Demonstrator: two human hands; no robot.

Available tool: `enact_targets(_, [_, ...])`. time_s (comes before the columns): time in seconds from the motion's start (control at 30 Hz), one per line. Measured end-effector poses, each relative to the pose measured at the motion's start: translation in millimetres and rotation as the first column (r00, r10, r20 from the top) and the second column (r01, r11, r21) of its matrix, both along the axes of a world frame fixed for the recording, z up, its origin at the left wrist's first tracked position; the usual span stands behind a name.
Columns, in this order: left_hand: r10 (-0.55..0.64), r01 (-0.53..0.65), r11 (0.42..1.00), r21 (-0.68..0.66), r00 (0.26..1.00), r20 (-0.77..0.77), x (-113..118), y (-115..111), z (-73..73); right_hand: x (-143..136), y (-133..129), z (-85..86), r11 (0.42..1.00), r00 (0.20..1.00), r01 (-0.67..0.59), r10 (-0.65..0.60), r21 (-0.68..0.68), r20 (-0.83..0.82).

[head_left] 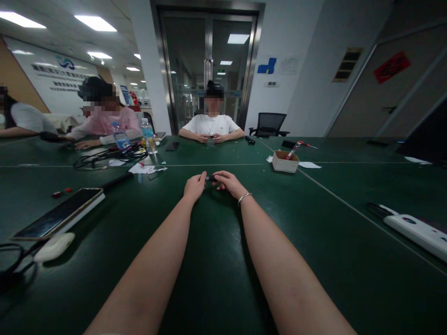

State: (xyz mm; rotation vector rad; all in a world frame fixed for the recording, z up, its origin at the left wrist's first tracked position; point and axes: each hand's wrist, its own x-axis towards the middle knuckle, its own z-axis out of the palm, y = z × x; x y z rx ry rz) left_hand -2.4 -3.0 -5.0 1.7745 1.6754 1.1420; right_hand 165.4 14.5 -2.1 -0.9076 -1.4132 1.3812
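Observation:
My left hand (195,187) and my right hand (228,183) meet over the green table (216,242), near the middle of the view. Between them is a small dark object (211,178), held at its left end by my left thumb and fingers and at its right end by my right fingers. The object is too small to name. A silver bangle (244,199) circles my right wrist.
Phone on a white box (59,213), white case (55,247) and cables lie left. Beyond are papers (146,169), bottles (149,136) and tangled cables. A small box with tools (285,162) and a power strip (417,229) stand right. People sit across and left.

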Motion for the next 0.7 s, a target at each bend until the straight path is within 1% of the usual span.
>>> enact_targets(0.1, [-0.030,0.029,0.999,0.014,0.997,0.066,-0.2,1.8,-3.3,0.1,0.6,-0.6,1.000,1.000,0.002,-0.002,-0.001,-0.006])
enact_targets(0.17, [-0.056,0.049,0.998,0.045,0.985,0.161,0.0,3.8,-5.4,0.0,1.2,-0.9,1.000,1.000,0.007,-0.007,-0.001,0.000])
enact_targets(0.27, [-0.110,0.085,0.993,0.084,0.930,0.350,1.2,5.3,-5.4,-0.2,2.2,-1.5,1.000,1.000,0.023,-0.023,-0.010,0.001])
enact_targets(0.33, [-0.143,0.120,0.989,0.082,0.898,0.415,2.1,5.0,-3.5,-0.1,3.1,-2.2,0.999,0.999,0.034,-0.034,-0.014,-0.014])
enact_targets(0.43, [-0.184,0.170,0.983,0.072,0.878,0.441,2.9,5.1,-1.6,0.8,4.5,-3.9,0.999,0.998,0.044,-0.045,-0.020,-0.043])
enact_targets(0.53, [-0.211,0.198,0.977,0.077,0.861,0.462,2.2,7.0,-2.8,1.6,5.9,-5.9,0.999,0.997,0.043,-0.044,-0.019,-0.061])
enact_targets(0.6, [-0.205,0.197,0.978,0.066,0.866,0.456,1.1,8.2,-4.1,1.7,6.7,-7.3,0.999,0.997,0.038,-0.038,-0.007,-0.070])
enact_targets(0.7, [-0.171,0.159,0.985,0.063,0.886,0.432,-0.2,8.2,-4.1,1.5,7.6,-8.9,1.000,0.997,0.023,-0.022,0.007,-0.079])
